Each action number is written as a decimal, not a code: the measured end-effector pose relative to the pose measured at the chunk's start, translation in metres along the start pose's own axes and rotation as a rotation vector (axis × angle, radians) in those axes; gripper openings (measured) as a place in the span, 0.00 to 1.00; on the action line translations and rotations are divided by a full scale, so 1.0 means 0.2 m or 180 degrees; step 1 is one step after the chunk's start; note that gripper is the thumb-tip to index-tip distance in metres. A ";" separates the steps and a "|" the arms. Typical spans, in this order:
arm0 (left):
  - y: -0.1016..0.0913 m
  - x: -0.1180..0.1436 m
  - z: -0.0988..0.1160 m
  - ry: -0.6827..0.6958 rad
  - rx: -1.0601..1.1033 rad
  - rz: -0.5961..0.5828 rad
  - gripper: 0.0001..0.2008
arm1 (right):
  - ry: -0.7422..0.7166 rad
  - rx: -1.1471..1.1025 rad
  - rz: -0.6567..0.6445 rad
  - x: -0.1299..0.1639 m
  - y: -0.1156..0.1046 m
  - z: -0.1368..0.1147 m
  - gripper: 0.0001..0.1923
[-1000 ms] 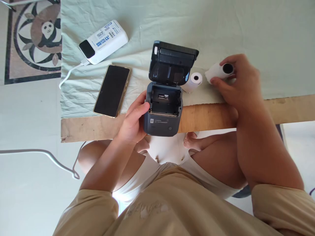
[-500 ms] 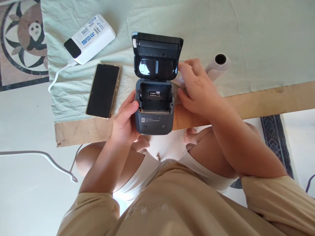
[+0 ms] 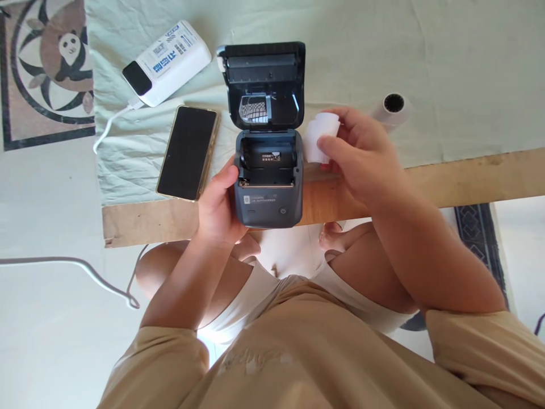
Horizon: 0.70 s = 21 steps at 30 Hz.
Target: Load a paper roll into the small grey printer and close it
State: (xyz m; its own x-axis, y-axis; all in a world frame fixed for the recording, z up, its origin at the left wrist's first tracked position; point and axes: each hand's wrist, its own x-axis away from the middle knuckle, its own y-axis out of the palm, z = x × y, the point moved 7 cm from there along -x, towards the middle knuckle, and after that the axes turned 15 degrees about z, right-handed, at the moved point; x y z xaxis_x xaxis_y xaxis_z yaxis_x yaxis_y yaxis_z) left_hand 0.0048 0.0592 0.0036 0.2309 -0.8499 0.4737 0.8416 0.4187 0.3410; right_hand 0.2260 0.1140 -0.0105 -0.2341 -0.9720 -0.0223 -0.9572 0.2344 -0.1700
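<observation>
The left hand [image 3: 219, 207] grips the left side of the small printer [image 3: 267, 176] at the counter [image 3: 468, 176] edge, lid open. The right hand [image 3: 361, 156] pinches 1 paper roll [image 3: 317, 136] just right of the empty bay, its axis pointing roughly away from the person

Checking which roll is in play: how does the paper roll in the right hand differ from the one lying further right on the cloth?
The held roll is lifted beside the open printer, gripped by the right hand; the other roll lies untouched on the cloth. The held roll shows its white side, its core hidden; the other roll turns a dark core toward the camera. Both are small white paper rolls.
</observation>
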 end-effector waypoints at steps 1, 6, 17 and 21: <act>0.00 0.00 0.01 0.0023 -0.0010 0.0108 0.14 | 0.0164 -0.0090 -0.0074 -0.01 0.01 0.02 0.18; 0.02 0.01 0.01 -0.0123 -0.0103 0.0222 0.15 | 0.0757 -0.0436 -0.0278 -0.03 -0.01 0.09 0.25; -0.01 0.00 -0.01 -0.0073 0.0123 0.0042 0.10 | 0.0452 -0.0549 0.0329 -0.10 -0.14 0.00 0.26; 0.02 0.01 -0.01 -0.0059 0.0209 -0.0212 0.09 | -0.0038 -0.0497 0.0309 -0.02 -0.15 -0.17 0.21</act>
State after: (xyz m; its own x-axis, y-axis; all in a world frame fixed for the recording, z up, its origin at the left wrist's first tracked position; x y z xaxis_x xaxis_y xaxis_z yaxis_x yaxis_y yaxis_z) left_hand 0.0092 0.0585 0.0031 0.1658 -0.8708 0.4629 0.8208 0.3820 0.4246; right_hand 0.2493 0.1113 0.0277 -0.3256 -0.9445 -0.0430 -0.9452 0.3264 -0.0115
